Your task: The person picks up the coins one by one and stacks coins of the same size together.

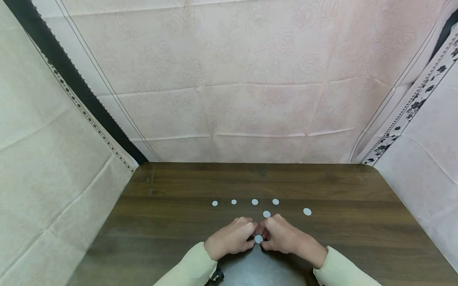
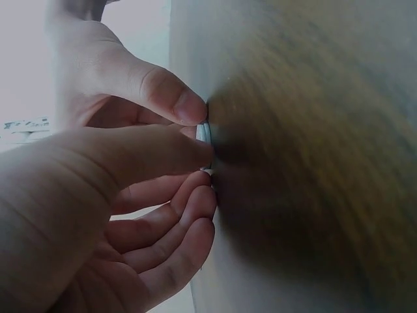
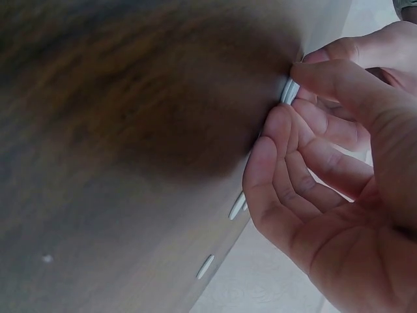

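Note:
Both hands meet near the front of the wooden table, around a small flat white disc (image 1: 258,239). My left hand (image 1: 234,237) holds it from the left between thumb and fingers. From the other side my right hand (image 1: 285,237) grips it the same way, the two hands' fingertips almost meeting. Seen edge-on in the right wrist view, the white disc (image 3: 289,90) shows a line along its rim, like two thin layers lying together at the tabletop. Fingers hide part of its edge. Just beyond the right hand's knuckles lies another white disc (image 1: 266,214).
Further back on the wooden table (image 1: 171,222), several white discs lie in a loose row, among them a left one (image 1: 215,203) and a right one (image 1: 307,211). Pale patterned cloth (image 1: 250,99) hangs behind the table and along both sides.

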Demonstrator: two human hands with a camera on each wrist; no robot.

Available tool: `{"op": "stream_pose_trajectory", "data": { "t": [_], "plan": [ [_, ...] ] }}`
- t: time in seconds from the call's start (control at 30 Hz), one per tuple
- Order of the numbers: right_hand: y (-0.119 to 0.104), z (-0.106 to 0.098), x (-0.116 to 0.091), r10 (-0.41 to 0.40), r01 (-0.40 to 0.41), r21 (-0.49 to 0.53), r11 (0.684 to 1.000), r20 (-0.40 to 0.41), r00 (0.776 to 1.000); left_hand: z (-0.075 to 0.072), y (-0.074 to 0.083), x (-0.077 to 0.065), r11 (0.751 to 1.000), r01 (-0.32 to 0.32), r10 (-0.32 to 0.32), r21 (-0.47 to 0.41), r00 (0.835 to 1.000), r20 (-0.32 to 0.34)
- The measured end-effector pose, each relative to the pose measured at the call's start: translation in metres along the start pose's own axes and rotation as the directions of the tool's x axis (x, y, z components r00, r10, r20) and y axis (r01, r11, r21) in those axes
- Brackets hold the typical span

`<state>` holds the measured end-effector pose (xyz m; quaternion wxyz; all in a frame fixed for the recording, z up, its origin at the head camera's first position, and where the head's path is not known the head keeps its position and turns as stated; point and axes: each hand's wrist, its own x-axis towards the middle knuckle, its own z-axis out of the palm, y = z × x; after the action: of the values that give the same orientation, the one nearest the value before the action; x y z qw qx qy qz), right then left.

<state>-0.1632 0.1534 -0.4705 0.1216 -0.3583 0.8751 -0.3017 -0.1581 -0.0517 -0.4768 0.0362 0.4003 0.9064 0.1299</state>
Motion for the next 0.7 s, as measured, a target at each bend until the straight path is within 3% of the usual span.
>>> {"op": "stream_pose_trajectory", "data": {
  "t": [0.7],
  "plan": [
    [0.0026, -0.0008, -0.0006, 0.018, -0.018, 0.019, 1.0, 0.004, 1.0, -0.0013, 0.0003, -0.001, 1.0, -0.02, 0.02, 0.008, 1.0, -0.016]
  ]
}}
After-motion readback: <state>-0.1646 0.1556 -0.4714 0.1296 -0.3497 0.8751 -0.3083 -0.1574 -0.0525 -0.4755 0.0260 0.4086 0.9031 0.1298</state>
